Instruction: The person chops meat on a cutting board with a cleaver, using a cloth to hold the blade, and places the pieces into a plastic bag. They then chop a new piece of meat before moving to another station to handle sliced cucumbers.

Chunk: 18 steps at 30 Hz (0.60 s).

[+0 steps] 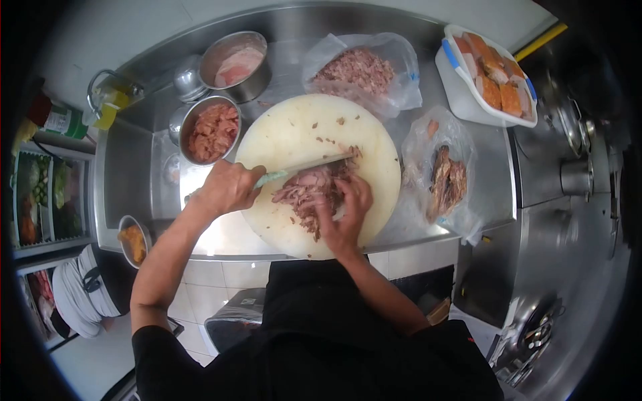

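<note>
A knife with a pale green handle is held in my left hand, its fingers wrapped round the handle. The blade lies across the upper side of a pile of sliced meat on the round white cutting board. On the right side of that pile, my right hand holds the meat with curled fingers, close below the blade. Small scraps of meat are scattered on the board above and below the pile.
Metal bowls of meat and pinkish contents stand upper left. Behind the board lies a bag of minced meat. Rightward are a bag with browned meat and a white tub of meat blocks. A small bowl sits lower left.
</note>
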Tool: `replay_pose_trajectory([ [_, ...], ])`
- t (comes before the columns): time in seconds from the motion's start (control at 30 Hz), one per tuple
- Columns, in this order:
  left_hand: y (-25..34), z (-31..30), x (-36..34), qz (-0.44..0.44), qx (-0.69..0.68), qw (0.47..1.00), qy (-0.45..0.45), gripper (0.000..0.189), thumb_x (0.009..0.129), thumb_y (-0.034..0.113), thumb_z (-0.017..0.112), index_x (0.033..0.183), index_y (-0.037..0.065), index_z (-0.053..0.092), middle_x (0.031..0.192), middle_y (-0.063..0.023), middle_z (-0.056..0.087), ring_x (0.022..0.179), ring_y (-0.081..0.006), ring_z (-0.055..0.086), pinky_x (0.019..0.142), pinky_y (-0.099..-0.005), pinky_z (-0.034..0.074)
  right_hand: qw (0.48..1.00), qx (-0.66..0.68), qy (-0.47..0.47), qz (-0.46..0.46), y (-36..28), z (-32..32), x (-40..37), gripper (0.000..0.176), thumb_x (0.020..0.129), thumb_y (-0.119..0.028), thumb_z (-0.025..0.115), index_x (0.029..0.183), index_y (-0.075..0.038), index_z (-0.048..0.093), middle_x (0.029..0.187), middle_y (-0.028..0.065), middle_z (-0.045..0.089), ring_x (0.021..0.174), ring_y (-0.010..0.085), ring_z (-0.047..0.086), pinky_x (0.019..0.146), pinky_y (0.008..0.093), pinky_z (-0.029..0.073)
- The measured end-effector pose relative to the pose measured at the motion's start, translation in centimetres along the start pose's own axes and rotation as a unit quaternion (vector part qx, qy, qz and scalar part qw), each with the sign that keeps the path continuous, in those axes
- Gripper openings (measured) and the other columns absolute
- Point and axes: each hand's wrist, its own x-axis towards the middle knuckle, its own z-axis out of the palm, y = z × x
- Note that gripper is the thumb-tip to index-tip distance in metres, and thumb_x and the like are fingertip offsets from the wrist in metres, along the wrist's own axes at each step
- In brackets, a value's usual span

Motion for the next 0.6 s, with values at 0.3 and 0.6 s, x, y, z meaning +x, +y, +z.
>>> replay_pose_trajectory([
  [0.3,4.3,-1.5,-3.2,-0.173,-0.043,0.984,0.025,0.022,0.084,0.025,0.071,0.096,0.008,0.065,0.056,-0.0158,0.061,0.057,-0.0352,0.066,0.056,-0.0467,0.049,0.975,0.047,-0.142,-0.161,7.1,-1.5,15.7,0.038,0.097,-0.026,0.059,0.124,0.002,0.061,0.132,0.0223,0.056,0.128,0.0395,0.048,0.114,0.0487,0.031],
  [0.6,14.4,-2.0,-7.2,-0.471,-0.166,0.865,0.058,0.013,0.087,0.02,0.065,0.093,0.008,0.063,0.063,-0.02,0.063,0.065,-0.0434,0.065,0.063,-0.0525,0.051,0.805,0.117,-0.541,-0.215,5.8,1.2,16.9,0.048,0.102,-0.032,0.047,0.135,0.002,0.057,0.139,0.023,0.057,0.14,0.0377,0.043,0.12,0.0482,0.026],
])
